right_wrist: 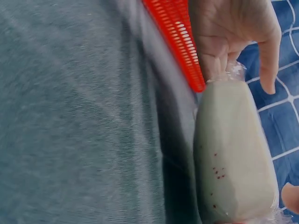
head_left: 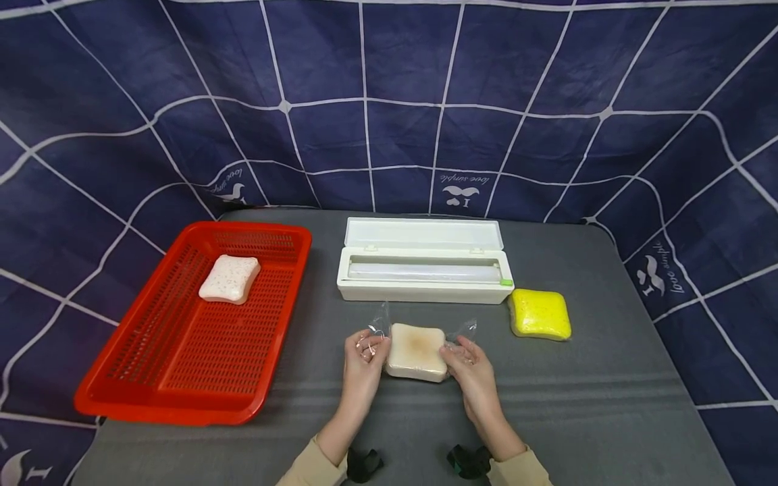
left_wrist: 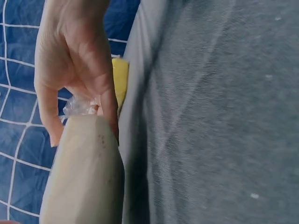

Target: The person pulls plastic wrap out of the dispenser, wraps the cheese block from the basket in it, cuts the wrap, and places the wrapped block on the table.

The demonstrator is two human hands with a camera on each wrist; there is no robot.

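A cream, rounded-square block with a browned patch on top, resembling a slice of toast, lies in clear cling film between both hands. The left hand pinches the film at the block's left side, thumb and fingers close against its edge. At the opposite side, the right hand pinches the other gathered end. Seen from the left wrist, the pale side of the block fills the lower part, the right hand beyond it. Small reddish dots mark the side of the block in the right wrist view.
A white cling film dispenser stands behind the hands, its lid up and a roll inside. To its right sits a yellow block. On the left, a red plastic basket holds a white speckled block. A blue checked cloth surrounds the grey table.
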